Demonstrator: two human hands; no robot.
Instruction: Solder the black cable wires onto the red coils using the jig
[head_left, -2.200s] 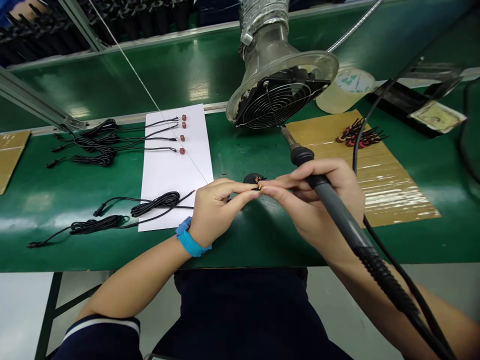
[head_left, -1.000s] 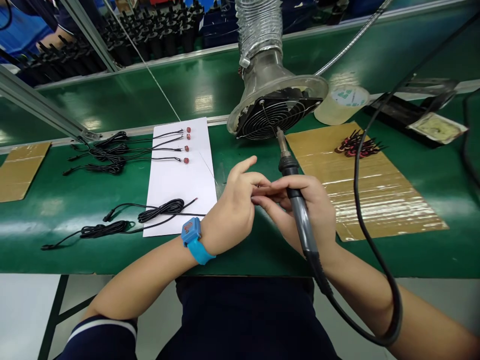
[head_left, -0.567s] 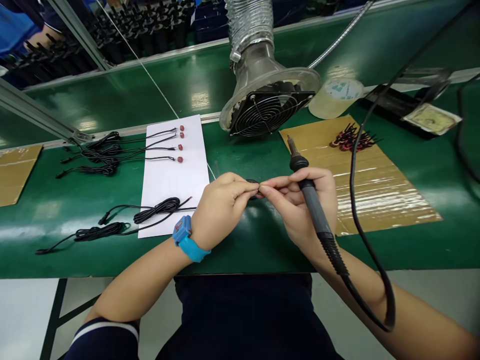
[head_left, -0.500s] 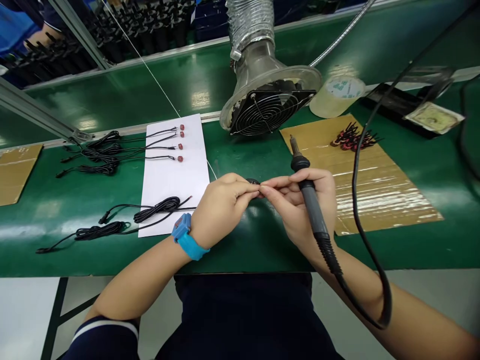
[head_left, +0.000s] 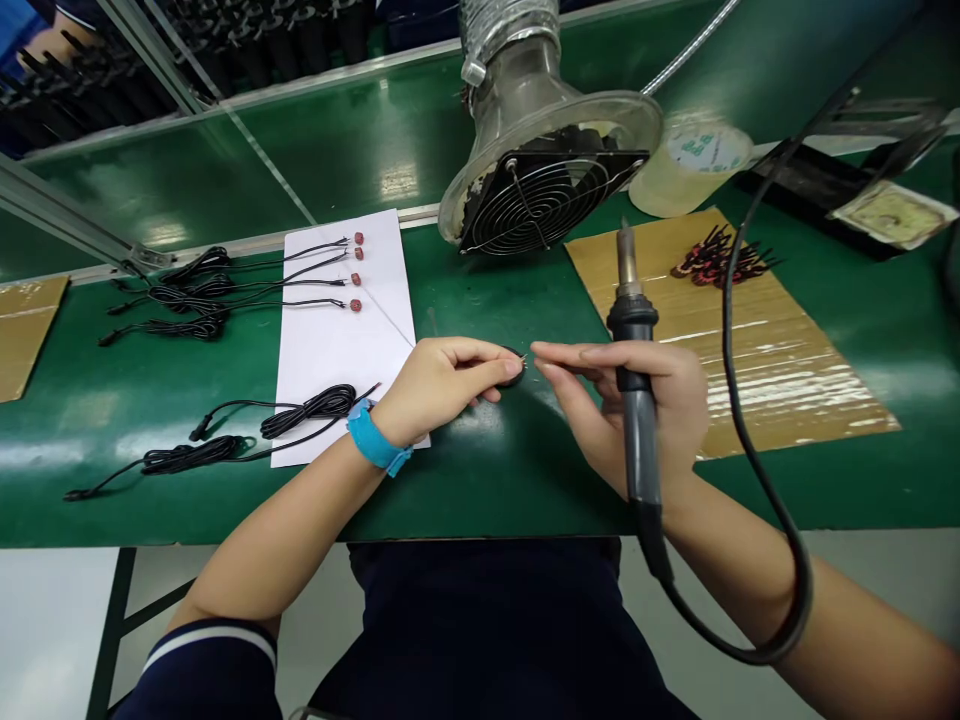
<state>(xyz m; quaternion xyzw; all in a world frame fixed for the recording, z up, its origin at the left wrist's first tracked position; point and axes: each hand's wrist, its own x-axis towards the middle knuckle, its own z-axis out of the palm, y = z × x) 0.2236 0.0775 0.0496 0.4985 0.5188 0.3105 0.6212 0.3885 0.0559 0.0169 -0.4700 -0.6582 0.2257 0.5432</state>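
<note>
My left hand (head_left: 446, 385) pinches a black cable (head_left: 517, 379) between thumb and forefinger, and its short bare wire ends poke out beyond the fingertips. A soldering iron (head_left: 640, 430) stands nearly upright in my right hand (head_left: 671, 405), tip up, cord running down over the forearm. That hand's thumb and forefinger are close together, a small gap from the wire ends; whether they hold anything tiny cannot be seen. To the left, coiled black cables (head_left: 311, 410) lie partly on a white sheet (head_left: 311, 350). Several small red parts (head_left: 356, 280) sit by other cable ends.
A fume extractor hood with a fan grille (head_left: 551, 200) hangs ahead. Right of it are a tape roll (head_left: 694, 165), a cardboard sheet (head_left: 795, 390) bearing a heap of small red-and-black parts (head_left: 716, 258), and a black soldering iron stand (head_left: 817, 205). A person's arm shows far left.
My hands have come apart: the right fingers have let go of the cable end and moved right. The soldering iron has swung more upright, and the left hand still grips the cable.
</note>
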